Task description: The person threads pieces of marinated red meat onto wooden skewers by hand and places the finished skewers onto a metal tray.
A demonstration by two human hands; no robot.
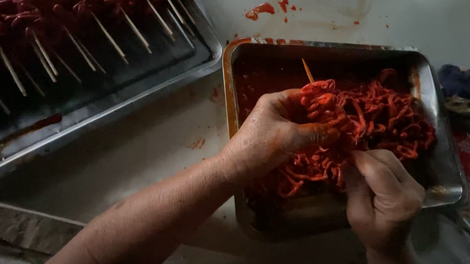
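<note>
Well under way, by the look of both trays, though far from finished. In the left hand [277, 134], fingers [315, 136] curled tight around a thin wooden skewer [308, 70], bare tip poking up above the knuckles, with a bunch of red-marinated meat strips [323, 99] already threaded on and bunched against the thumb. In the right hand [385, 195], fingers [371, 165] pinched shut on a strip at the near edge of the meat pile [381, 122], just beside the left hand and low over the tray. Still heaped in the square metal tray [442, 131]: a good mound of loose strips, filling most of its right half, with only red sauce smeared over the left part of the floor. Up at the top left, in a bigger dark tray [130, 96], a long row of loaded skewers [67, 28] lying side by side, sticks pointing toward the near rim, with bare floor left along the front and a streak of sauce at one side. Judging from that: many sticks done, one half-filled in hand, and enough meat left for several more; exact count impossible to tell in the dim light. Around the work, red splashes [261, 11] on the pale bench [151, 150] beyond the small tray, and a crumpled dark blue cloth [466, 92] touching that tray's right edge.
</note>
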